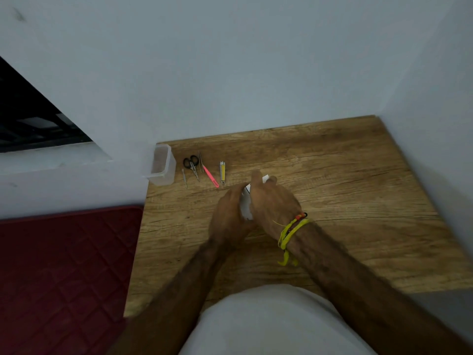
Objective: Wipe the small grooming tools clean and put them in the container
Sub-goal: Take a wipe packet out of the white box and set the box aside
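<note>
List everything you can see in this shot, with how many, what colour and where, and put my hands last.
container: 1, clear plastic, table's far left corner
scissors: 1, black handles, right of container
slim metal tools: 2 or 3, silver, around the scissors
pink tool: 1, right of scissors
nail clipper: 1, silver and yellow, right of pink tool
table: 1, wood grain
mat: 1, dark red, left of table
white wipe: 1, between both hands
left hand: holds wipe
right hand: holds wipe, yellow wristbands

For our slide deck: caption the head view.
Both hands hold a white wipe beside grooming tools and container.
</note>
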Tool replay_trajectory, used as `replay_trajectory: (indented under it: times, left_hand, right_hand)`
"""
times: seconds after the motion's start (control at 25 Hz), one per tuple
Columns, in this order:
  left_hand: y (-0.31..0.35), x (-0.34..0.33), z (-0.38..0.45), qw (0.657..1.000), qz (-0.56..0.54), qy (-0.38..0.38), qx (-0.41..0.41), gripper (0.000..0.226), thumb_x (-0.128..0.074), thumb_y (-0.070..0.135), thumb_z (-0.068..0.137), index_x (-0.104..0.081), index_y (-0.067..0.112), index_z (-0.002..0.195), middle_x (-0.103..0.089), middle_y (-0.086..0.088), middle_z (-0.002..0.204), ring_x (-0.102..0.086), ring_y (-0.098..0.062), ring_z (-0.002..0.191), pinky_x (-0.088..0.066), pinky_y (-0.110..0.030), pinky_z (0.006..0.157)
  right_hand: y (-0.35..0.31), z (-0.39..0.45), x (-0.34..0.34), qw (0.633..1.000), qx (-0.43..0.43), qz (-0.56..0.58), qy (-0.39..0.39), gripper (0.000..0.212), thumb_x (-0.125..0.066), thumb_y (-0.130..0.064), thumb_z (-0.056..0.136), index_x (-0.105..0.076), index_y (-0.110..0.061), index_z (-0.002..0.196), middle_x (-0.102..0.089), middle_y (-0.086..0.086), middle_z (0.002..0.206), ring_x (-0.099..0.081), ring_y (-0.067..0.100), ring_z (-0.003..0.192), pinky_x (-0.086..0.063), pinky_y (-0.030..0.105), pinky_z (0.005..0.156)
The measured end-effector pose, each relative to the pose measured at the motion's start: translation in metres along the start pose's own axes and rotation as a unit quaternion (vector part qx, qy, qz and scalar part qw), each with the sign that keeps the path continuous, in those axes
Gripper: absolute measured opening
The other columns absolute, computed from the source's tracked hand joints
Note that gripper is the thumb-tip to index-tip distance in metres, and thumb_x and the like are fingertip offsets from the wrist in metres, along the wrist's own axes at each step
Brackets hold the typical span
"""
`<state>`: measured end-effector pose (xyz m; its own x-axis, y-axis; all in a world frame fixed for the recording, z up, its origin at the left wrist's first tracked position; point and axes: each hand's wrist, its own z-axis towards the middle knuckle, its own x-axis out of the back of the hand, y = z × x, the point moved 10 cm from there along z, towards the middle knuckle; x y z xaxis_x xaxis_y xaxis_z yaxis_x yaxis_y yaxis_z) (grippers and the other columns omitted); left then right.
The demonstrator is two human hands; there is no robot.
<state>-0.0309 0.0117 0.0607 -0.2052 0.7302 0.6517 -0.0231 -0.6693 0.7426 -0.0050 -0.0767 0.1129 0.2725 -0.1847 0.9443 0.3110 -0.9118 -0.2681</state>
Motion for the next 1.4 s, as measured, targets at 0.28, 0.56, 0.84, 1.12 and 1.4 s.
replay_trajectory:
  times: [0.28, 0.56, 0.84, 1.12, 1.4]
  left_hand:
    - [-0.016, -0.003, -0.006, 0.999, -0.022, -0.017, 0.032, 0.088, -0.088, 0.036, 0.073, -0.034, 0.034, 0.142, -0.048, 0.022, 0.128, -0.043, 0.008, 0.111, -0.046, -0.026, 0.090]
    - [0.003, 0.006, -0.018, 0.996, 0.010, 0.022, -0.082, 0.078, -0.069, 0.051, 0.085, -0.025, 0.029, 0.145, -0.045, -0.011, 0.147, -0.035, -0.002, 0.131, -0.038, -0.024, 0.105]
    - [0.005, -0.007, -0.019, 0.977, 0.077, 0.002, -0.199, 0.053, -0.065, 0.029, 0.089, -0.037, 0.017, 0.132, -0.037, -0.023, 0.145, -0.049, -0.036, 0.125, -0.059, -0.044, 0.073]
    - [-0.003, 0.001, -0.004, 0.995, 0.035, 0.005, -0.096, 0.075, -0.062, 0.051, 0.082, -0.030, 0.023, 0.144, -0.042, -0.018, 0.149, -0.033, -0.007, 0.133, -0.042, -0.030, 0.096]
    - [-0.016, -0.003, 0.001, 0.996, -0.038, 0.013, -0.086, 0.081, -0.082, 0.021, 0.083, -0.033, 0.017, 0.147, -0.040, -0.009, 0.152, -0.041, -0.022, 0.140, -0.047, -0.049, 0.107]
  right_hand:
    - [0.054, 0.008, 0.043, 0.950, 0.012, 0.302, 0.077, 0.040, -0.040, 0.007, 0.091, -0.055, -0.020, 0.116, -0.065, 0.009, 0.110, -0.064, 0.027, 0.092, -0.059, 0.043, 0.071]
    - [0.084, 0.009, 0.027, 0.861, -0.035, 0.476, 0.176, 0.024, -0.047, -0.012, 0.098, -0.068, -0.016, 0.088, -0.069, -0.011, 0.088, -0.059, 0.000, 0.078, -0.046, 0.020, 0.065]
    - [0.117, 0.016, -0.001, 0.816, -0.109, 0.545, 0.160, 0.014, -0.067, -0.008, 0.094, -0.068, -0.022, 0.091, -0.072, 0.006, 0.101, -0.063, 0.007, 0.086, -0.050, 0.028, 0.075]
    - [0.064, -0.007, 0.064, 0.931, 0.046, 0.128, 0.338, 0.011, -0.074, -0.004, 0.083, -0.074, -0.010, 0.092, -0.070, 0.007, 0.101, -0.060, 0.028, 0.097, -0.039, 0.031, 0.081]
    - [0.019, 0.000, 0.034, 0.970, 0.107, 0.187, 0.109, 0.015, -0.063, -0.016, 0.097, -0.076, -0.017, 0.105, -0.076, 0.002, 0.106, -0.068, 0.019, 0.094, -0.054, 0.027, 0.077]
